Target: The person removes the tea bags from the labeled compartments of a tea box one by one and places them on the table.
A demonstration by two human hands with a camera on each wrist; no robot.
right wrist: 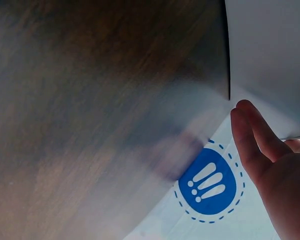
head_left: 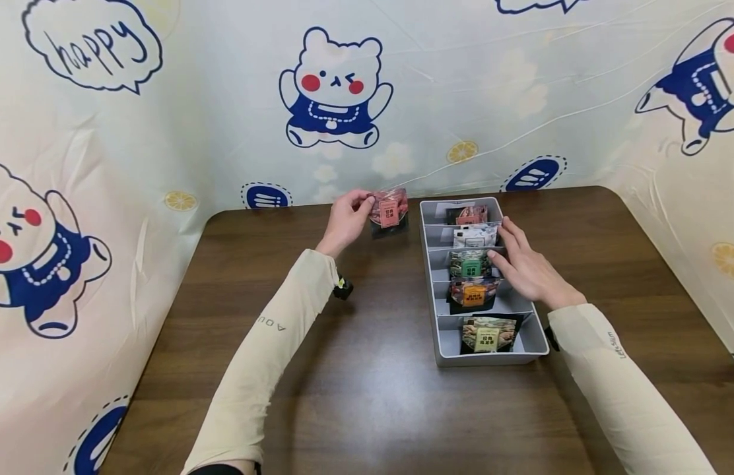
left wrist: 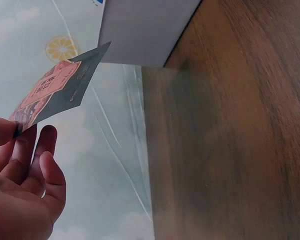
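The grey tray (head_left: 536, 330), long axis running away, is steadied by the flat right hand (head_left: 524, 267). Left of its far end, a pink packet (head_left: 389, 211) is pinched by the left hand (head_left: 345, 221).

A makeshift recording booth: cream cartoon-bear plastic sheeting (head_left: 165, 99) walls in the dark brown wood-grain table (head_left: 367, 396) on three sides.

pink-labelled snack packet (head_left: 389, 212) held upright above table, just left of tray (head_left: 432, 303).
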